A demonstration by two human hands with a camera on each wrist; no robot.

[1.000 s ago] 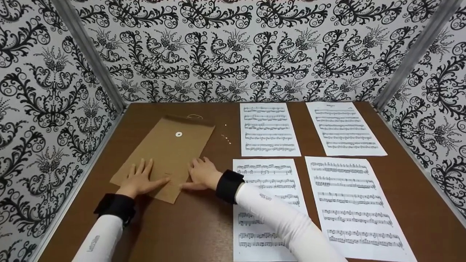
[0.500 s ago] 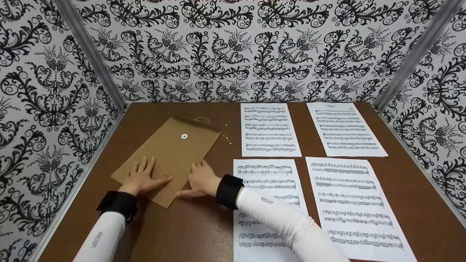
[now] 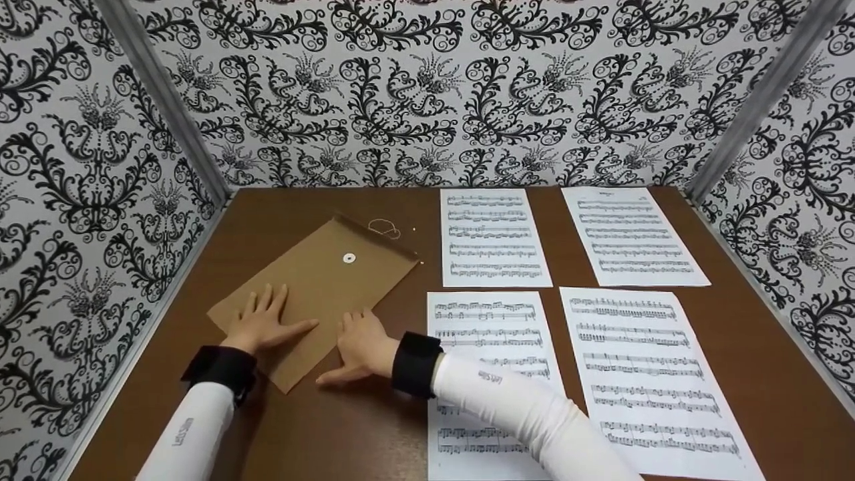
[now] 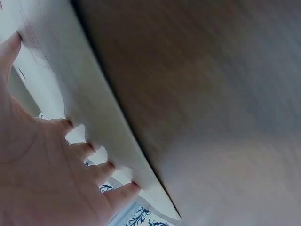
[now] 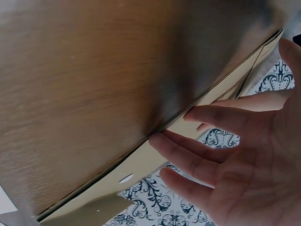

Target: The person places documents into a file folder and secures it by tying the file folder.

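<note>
Head view: one brown envelope lies aslant on the left part of the table, bearing one white disc; one thin string loops out past its far edge. The left hand lies on the envelope near its left edge, fingers spread and thumb held well out. The right hand meets the envelope's right edge with its fingers close together, the thumb set apart over the table. Four sheets of music lie to the right, two by two; the right sleeve hides part of the near pair. Both sleeves are cut off at the lower border. The notation is too small to read.

Left wrist view: the thumb and four fingers, separated, touch the envelope's surface, pinching nothing. The palm is cut off at the left; red print near the thumb is illegible and the table is blurred.

Right wrist view: the fingers, parted and only slightly bent, touch the envelope along its edge; no pinch is seen. The disc appears as a narrow ellipse, and the palm is cut off at the right.
</note>
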